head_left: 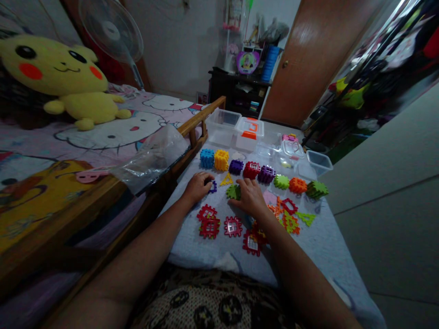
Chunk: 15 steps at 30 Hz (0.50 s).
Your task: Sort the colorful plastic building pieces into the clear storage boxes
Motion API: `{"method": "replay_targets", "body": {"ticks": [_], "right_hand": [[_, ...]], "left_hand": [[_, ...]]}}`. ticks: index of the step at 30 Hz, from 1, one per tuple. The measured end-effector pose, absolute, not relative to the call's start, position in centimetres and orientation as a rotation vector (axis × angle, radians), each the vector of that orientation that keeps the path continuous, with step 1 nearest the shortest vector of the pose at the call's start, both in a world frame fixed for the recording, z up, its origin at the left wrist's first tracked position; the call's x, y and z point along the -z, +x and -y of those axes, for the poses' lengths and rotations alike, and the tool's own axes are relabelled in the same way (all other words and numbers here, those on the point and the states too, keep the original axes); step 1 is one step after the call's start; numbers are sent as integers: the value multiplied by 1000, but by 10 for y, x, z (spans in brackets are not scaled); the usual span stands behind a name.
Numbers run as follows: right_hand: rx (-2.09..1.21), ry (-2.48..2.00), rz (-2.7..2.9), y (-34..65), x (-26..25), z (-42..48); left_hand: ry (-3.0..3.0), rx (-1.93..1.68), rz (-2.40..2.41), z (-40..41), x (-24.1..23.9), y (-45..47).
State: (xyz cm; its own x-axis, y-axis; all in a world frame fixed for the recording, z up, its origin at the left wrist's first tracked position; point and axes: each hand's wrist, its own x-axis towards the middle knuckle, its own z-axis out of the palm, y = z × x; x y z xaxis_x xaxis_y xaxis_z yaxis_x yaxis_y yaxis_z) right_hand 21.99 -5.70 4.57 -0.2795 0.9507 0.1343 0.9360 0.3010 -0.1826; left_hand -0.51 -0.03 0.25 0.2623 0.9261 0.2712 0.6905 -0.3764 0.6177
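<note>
My left hand (pixel 199 186) is curled at the left of the cloth-covered table, its fingers on a small dark blue notched plastic building piece (pixel 213 187). My right hand (pixel 251 195) grips green notched building pieces (pixel 233 192) between thumb and fingers. Between the hands lies a yellow triangular piece (pixel 227 179). Nearer me are red window pieces (pixel 233 226), some overlapping. Right of my right forearm spreads a loose mix with a red frame (pixel 289 206) and a lime triangle (pixel 306 219); the forearm hides part of it.
Sorted stacks, from a blue stack (pixel 207 158) to a green stack (pixel 317 189), form a row beyond my hands. Behind stand clear plastic boxes (pixel 222 125) and an orange-latched lid (pixel 252 127). A wooden bed rail (pixel 202 114) borders the left, with a plastic bag (pixel 151 157) over it.
</note>
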Motion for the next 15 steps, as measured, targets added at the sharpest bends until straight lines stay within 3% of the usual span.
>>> {"method": "replay_targets", "body": {"ticks": [15], "right_hand": [[23, -1888, 2297, 206, -50, 57]], "left_hand": [[2143, -850, -1492, 0, -2, -5]]}}
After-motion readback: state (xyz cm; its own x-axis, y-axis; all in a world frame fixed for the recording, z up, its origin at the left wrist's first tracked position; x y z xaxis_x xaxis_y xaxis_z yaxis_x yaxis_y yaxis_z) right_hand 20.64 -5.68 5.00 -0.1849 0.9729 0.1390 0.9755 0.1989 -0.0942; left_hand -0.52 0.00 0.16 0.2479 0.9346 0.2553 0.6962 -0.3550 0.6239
